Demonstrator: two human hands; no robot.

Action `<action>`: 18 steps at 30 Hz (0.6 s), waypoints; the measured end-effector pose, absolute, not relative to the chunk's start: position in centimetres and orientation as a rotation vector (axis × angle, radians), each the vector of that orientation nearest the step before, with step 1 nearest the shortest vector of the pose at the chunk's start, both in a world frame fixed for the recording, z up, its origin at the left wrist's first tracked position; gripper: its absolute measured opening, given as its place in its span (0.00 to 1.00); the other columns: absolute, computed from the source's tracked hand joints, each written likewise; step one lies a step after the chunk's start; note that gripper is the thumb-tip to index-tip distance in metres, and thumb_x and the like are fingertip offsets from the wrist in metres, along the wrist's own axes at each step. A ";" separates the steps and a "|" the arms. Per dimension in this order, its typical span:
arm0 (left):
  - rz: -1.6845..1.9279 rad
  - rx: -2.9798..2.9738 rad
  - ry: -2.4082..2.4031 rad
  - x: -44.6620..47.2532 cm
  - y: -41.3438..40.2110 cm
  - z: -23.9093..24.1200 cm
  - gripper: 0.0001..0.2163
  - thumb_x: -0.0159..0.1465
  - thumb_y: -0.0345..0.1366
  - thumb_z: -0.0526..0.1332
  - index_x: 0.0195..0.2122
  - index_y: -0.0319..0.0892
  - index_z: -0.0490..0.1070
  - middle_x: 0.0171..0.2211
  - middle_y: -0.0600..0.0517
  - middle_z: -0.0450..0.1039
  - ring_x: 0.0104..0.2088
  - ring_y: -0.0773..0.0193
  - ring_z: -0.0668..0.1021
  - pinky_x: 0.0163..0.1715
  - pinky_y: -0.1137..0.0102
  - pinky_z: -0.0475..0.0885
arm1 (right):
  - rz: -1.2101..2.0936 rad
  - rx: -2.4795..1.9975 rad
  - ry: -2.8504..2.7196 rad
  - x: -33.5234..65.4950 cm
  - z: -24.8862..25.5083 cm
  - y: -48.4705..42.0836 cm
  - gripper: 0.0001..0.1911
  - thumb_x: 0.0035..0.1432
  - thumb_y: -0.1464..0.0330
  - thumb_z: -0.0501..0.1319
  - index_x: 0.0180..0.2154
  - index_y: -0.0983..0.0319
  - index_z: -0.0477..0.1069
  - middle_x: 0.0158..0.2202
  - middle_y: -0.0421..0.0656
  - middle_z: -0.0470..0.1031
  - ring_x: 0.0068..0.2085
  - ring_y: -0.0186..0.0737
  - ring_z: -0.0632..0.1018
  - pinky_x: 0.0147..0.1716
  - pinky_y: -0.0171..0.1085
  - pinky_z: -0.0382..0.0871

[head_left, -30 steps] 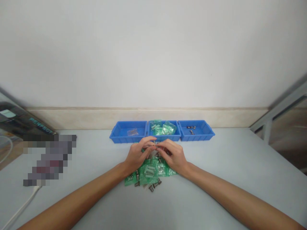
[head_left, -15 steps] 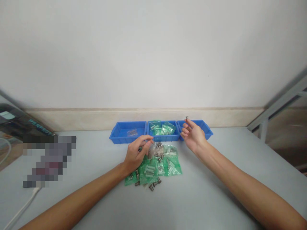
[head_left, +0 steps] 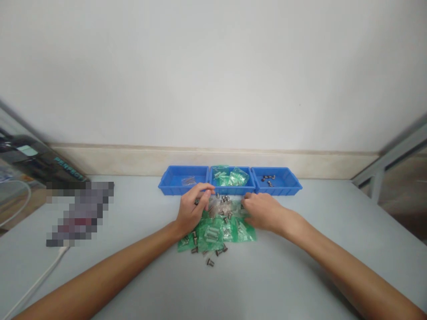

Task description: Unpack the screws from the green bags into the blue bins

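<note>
My left hand (head_left: 192,208) rests at the left side of a pile of parts, its thumb and index finger close together; whatever lies between them is hidden. A small metal screw (head_left: 218,195) is just past its fingertips. My right hand (head_left: 263,211) reaches palm down over the pile's right edge, fingers bent and thumb apart, with nothing visibly held. Between the hands lie loose screws (head_left: 226,219), clear plastic packets (head_left: 220,207) and green plastic bags (head_left: 211,236) with silvery pieces inside. More screws (head_left: 210,262) lie at the pile's near side.
Three blue trays stand along the wall: the left tray (head_left: 173,190) holds a small clear packet, the middle tray (head_left: 233,190) green bags, the right tray (head_left: 283,190) several screws. A pixelated object (head_left: 82,213) with a white cable (head_left: 43,276) lies left, near a dark box (head_left: 43,164).
My right hand came down from above the right tray to the pile, and the screw it pinched is no longer in view there. The left hand stays nearly in place. The view shifted slightly.
</note>
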State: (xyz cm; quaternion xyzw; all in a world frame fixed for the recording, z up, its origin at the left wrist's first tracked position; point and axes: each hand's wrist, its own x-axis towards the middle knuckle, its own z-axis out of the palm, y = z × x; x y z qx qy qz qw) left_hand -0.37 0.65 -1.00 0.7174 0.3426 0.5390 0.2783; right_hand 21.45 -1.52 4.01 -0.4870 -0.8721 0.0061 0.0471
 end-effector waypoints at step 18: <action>1.367 2.192 1.021 -0.4 0.5 0.0 0.14 0.65 0.41 0.58 0.26 0.39 0.72 0.19 0.56 0.71 0.18 0.72 0.70 0.22 0.77 0.66 | 0.748 -1.163 -2.045 19.2 4.9 -1.0 0.09 0.59 0.67 0.60 0.28 0.63 0.70 0.24 0.37 0.68 0.26 0.31 0.67 0.27 0.32 0.58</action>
